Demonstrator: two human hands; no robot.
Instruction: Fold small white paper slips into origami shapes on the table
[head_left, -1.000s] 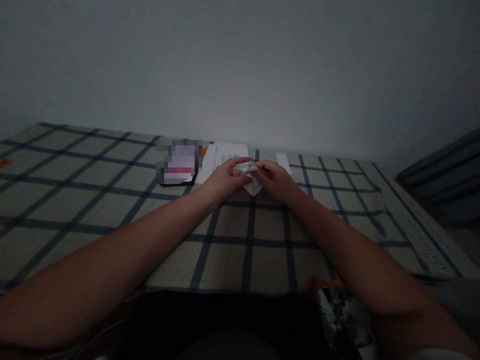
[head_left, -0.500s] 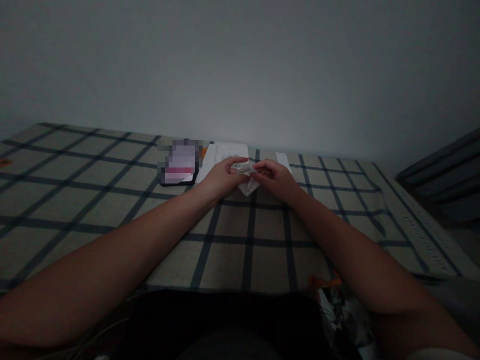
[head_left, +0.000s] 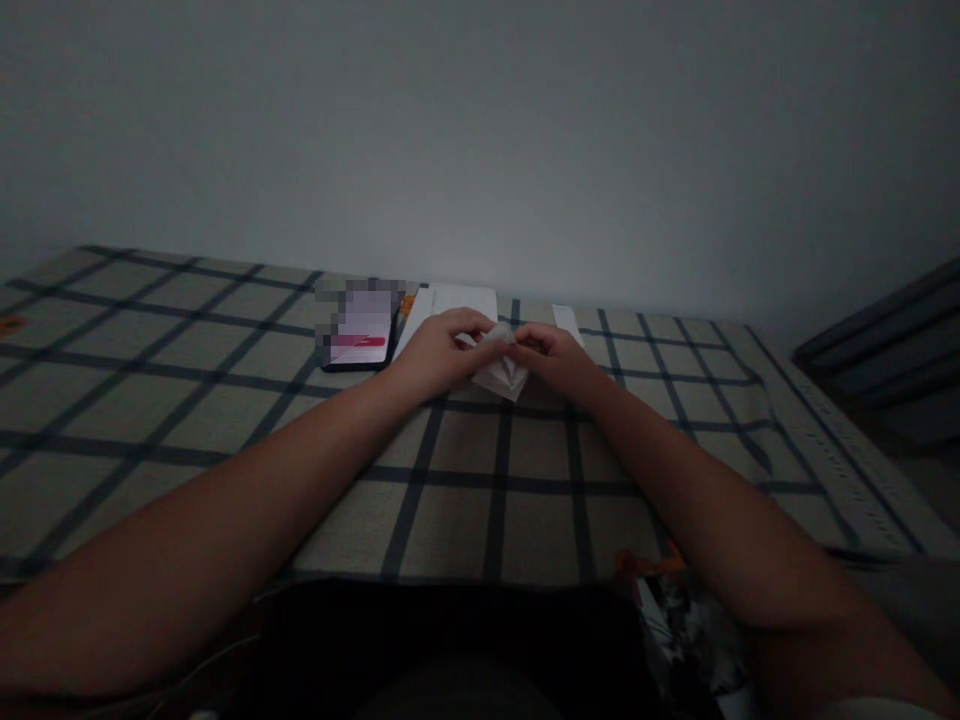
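A small folded piece of white paper sits between both hands, low over the checked cloth. My left hand pinches its left side with curled fingers. My right hand pinches its right side, fingertips meeting the left hand's at the paper's top. The paper's lower point shows below the fingers; its upper part is covered by them.
A phone with a lit screen lies left of the hands. White paper sheets lie behind the hands near the wall, and a smaller slip lies to the right. A dark bundle rests at far right.
Both hands lowered the folded paper toward the cloth, and the fingers closed further over its top. The left index finger, stretched out before, is now curled.
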